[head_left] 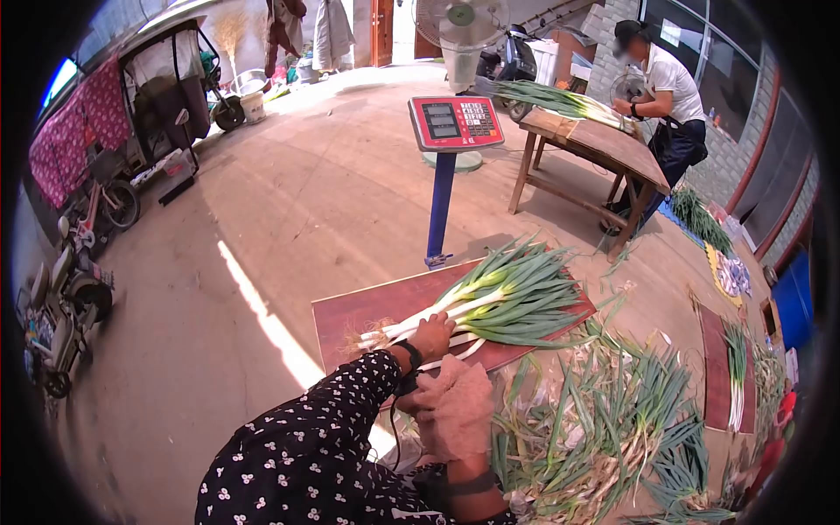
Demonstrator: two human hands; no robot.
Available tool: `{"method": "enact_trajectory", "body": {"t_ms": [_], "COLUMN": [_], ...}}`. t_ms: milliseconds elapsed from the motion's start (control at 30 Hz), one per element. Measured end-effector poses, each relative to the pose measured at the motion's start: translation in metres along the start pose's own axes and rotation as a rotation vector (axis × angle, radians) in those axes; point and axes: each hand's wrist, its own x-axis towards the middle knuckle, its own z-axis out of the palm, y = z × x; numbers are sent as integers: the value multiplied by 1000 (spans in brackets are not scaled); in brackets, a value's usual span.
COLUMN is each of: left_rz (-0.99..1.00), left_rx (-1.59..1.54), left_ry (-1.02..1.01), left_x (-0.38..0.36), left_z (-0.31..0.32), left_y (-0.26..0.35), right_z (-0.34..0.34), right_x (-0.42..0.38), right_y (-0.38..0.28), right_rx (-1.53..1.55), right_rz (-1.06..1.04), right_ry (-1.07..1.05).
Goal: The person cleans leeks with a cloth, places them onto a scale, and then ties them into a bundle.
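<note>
A bunch of green onions (516, 293) lies on a dark red board (350, 311) at the foot of a blue post, leaves toward the right and roots at the left. My left hand (432, 336) rests on the white stems with its fingers curled over them. Nearer to me, my right hand (451, 409) is raised just in front of the board's edge. It is blurred and partly covered by a pale pinkish, rough-looking layer, perhaps a glove or cloth. Its fingers do not show clearly.
A red scale display (457, 122) tops the blue post (441, 210). Loose onions and peelings (586, 420) litter the floor at right, beside another board (716, 372) with onions. A person (669, 96) handles onions at a wooden table (604, 144). Bikes (66, 306) stand left.
</note>
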Motion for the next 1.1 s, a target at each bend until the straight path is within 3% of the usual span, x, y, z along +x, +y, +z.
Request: {"method": "enact_trajectory", "body": {"t_ms": [167, 267, 367, 433, 533, 600, 633, 867, 967, 1100], "left_rz": [239, 389, 583, 692, 781, 873, 981, 1439, 1580, 1680], "left_rx": [-122, -82, -595, -542, -332, -219, -325, -254, -270, 7], "left_ry": [-48, -50, -143, -215, -340, -399, -382, -685, -774, -741], "left_x": [3, -11, -40, -34, -27, -27, -9, -178, -249, -349], "left_z": [19, 25, -28, -32, 3, 36, 80, 35, 60, 109], "left_y": [32, 48, 66, 101, 175, 227, 252, 489, 552, 599], "right_z": [-3, -5, -15, -31, -62, -69, -70, -86, -106, -122], "right_x": [-25, -33, -58, -82, -148, -206, -234, -375, -415, -470], "right_y": [-2, 36, 17, 3, 8, 19, 22, 30, 39, 42], "right_rx": [-35, 160, 583, 746, 740, 685, 662, 355, -13, -780], "right_rz": [-178, -83, -102, -141, -193, -224, -234, -243, -124, 279], "right_ry": [22, -37, -39, 44, 294, 505, 610, 1197, 1382, 1474]}}
